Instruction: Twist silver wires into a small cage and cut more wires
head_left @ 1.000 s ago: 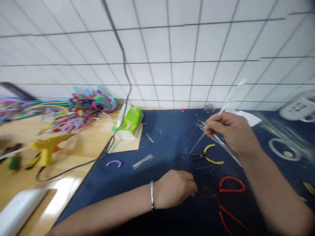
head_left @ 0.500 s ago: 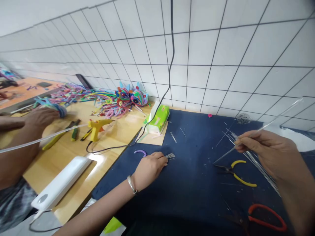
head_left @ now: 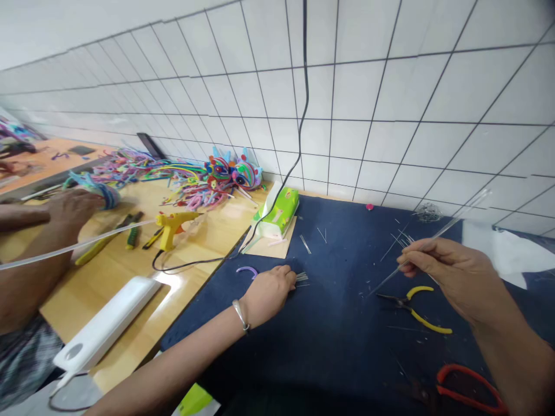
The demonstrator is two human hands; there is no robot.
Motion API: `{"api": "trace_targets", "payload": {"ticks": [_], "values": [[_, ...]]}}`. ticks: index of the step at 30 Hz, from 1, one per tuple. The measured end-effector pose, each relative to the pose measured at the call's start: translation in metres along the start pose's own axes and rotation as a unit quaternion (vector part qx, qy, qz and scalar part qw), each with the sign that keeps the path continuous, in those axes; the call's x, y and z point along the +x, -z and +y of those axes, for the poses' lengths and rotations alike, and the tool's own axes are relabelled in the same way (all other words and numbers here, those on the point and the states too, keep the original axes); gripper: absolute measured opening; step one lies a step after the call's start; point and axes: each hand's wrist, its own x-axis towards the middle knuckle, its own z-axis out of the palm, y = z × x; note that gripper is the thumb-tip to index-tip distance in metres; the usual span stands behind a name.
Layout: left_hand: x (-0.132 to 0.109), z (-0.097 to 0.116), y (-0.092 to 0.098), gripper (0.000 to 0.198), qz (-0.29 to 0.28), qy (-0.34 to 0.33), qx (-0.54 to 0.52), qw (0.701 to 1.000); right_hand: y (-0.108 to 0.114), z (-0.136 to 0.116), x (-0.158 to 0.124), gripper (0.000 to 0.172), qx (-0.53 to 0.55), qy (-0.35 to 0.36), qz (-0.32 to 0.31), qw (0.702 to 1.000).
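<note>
My left hand, with a silver bracelet at the wrist, lies on the dark blue mat, its fingers closed on a small bundle of short thin wires whose ends stick out to the right. My right hand pinches a long, thin, clear rod that slants down to the left, its lower end close to the mat. Below that tip are pliers with yellow handles. Some loose wires lie behind my right fingers. A purple curved piece sits beside my left hand.
A green tissue pack, a tangle of wire and a red-handled tool lie about the mat. At left are a yellow glue gun, a white device and colourful pipe-cleaner figures. Another person's hand works there.
My right hand has moved left with the clear rod, and the rod's tip has shifted left and slightly down. My left hand has stayed almost in place.
</note>
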Motion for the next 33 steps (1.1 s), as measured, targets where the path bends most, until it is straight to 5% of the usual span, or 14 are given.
{"api": "trace_targets", "payload": {"ticks": [7, 18, 21, 27, 33], "values": [[-0.004, -0.001, 0.007, 0.022, -0.01, 0.007, -0.017, 1.0, -0.006, 0.002, 0.001, 0.02, -0.001, -0.02, -0.044, 0.999], [-0.003, -0.012, 0.02, 0.019, 0.064, 0.002, -0.235, 0.97, -0.029, -0.008, -0.006, 0.02, 0.028, -0.048, -0.107, 0.993], [0.009, 0.0, 0.021, 0.014, 0.039, 0.0, -0.402, 0.915, -0.035, -0.002, -0.008, 0.019, 0.052, -0.042, -0.107, 0.992], [0.041, 0.041, 0.014, 0.013, -0.15, 0.02, -0.69, 0.708, -0.045, 0.003, -0.012, 0.019, 0.119, -0.043, -0.115, 0.985], [0.052, 0.063, 0.008, 0.01, -0.219, 0.006, -0.729, 0.648, -0.046, 0.009, -0.009, 0.02, 0.143, -0.064, -0.115, 0.981]]}}
